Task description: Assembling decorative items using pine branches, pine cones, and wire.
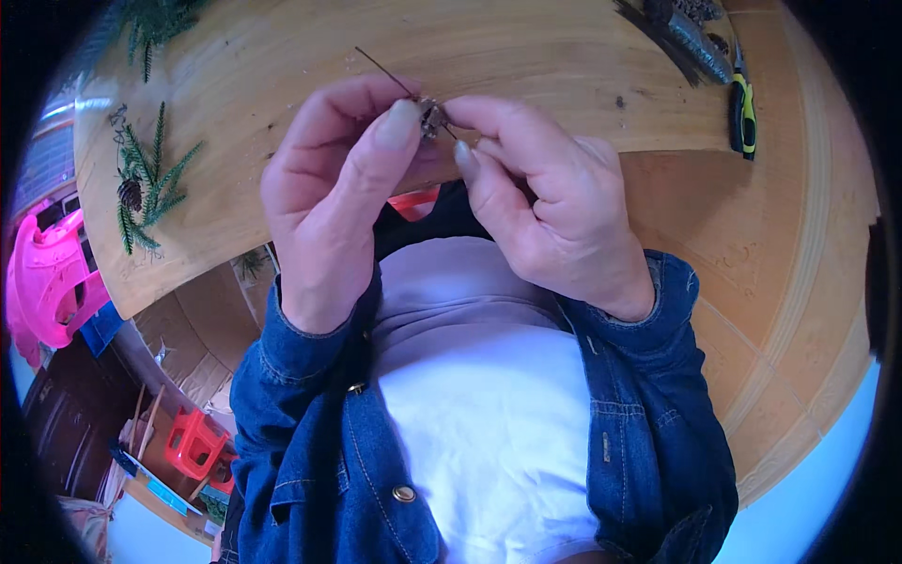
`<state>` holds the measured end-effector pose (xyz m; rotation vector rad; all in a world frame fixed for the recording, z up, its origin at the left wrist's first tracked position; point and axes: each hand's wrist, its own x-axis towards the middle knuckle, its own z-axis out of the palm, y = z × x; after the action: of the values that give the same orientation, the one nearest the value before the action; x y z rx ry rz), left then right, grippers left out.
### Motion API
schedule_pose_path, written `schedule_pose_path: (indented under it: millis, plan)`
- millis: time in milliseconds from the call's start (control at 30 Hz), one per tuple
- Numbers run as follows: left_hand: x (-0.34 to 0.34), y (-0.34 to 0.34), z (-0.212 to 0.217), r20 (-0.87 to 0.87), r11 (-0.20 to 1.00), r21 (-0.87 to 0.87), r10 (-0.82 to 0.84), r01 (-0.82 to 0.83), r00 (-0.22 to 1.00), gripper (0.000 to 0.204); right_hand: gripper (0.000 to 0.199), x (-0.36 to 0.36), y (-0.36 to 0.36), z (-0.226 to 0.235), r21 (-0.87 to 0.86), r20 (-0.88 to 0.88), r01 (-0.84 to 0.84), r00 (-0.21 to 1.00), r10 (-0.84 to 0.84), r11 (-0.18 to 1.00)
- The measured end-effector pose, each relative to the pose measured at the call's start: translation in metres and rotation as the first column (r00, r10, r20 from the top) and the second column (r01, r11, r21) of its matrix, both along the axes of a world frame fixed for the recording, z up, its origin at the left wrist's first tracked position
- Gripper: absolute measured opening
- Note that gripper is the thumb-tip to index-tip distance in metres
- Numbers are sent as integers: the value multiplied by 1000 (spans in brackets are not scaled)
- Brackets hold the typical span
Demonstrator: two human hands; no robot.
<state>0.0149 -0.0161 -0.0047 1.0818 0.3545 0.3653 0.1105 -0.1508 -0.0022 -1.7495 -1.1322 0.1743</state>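
Close above the table's front edge, both my hands meet around a small brown-grey pine cone (431,119). My left hand (340,179) is closed, its thumb and fingers pinching the cone from the left. A thin dark wire (383,71) sticks out past it toward the upper left. On the other side, my right hand (550,193) pinches a short dark wire end (451,133) at the cone's lower right between thumb and forefinger. My fingers partly cover the cone, so how the wire runs around it is hidden.
Green fir sprigs (155,179), one bearing a pine cone (130,195), lie on the wooden table (272,56) at left. At the far right are dark wires (658,38), a silvery bundle (700,47) and pliers (742,113) with black and yellow-green handles. Pink (52,277) and red (195,444) plastic stools stand left.
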Motion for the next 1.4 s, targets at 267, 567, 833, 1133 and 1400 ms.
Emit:
schedule_pose_path:
  millis: [267,567,833,1133,1400]
  plan:
    - [3,7,-3,-93,994,-69,-91,85,991,22,9,-6,-4,1,-43,-205,16,978,-25,999]
    - [11,3,-5,-60,911,-411,-45,17,997,20,5,-6,-6,-6,9,-167,-16,986,17,1000]
    - [12,6,-8,-26,868,-482,-152,121,988,23,7,4,-14,3,-4,-128,-67,990,66,998]
    - [11,7,-7,95,813,-477,-329,333,939,24,13,20,-25,38,-168,50,-218,972,229,961]
    - [12,-5,5,-316,979,-21,-197,201,928,24,11,22,-31,30,-234,-16,-181,983,182,955]
